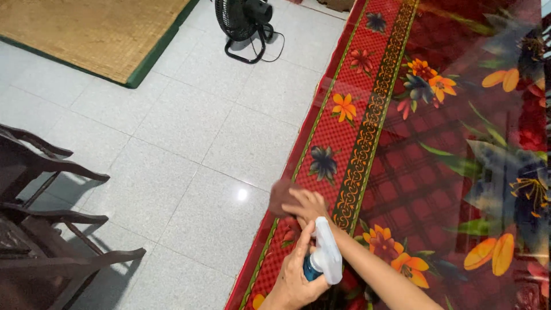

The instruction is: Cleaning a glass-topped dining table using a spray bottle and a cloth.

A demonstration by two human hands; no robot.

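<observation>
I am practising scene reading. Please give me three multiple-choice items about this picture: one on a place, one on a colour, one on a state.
1. Where is the fan?
A. on the tiled floor
B. on the table
C. on the chair

2. What colour is the spray bottle's head?
A. black
B. white
C. yellow

3. What is the right hand doing?
A. hanging free
B. gripping the fan
C. pressing a brown cloth at the table edge

Key: 1 A, it stands on pale tiles; 2 B, white above a blue body in the left hand; 3 C, fingers lie on the cloth.
</observation>
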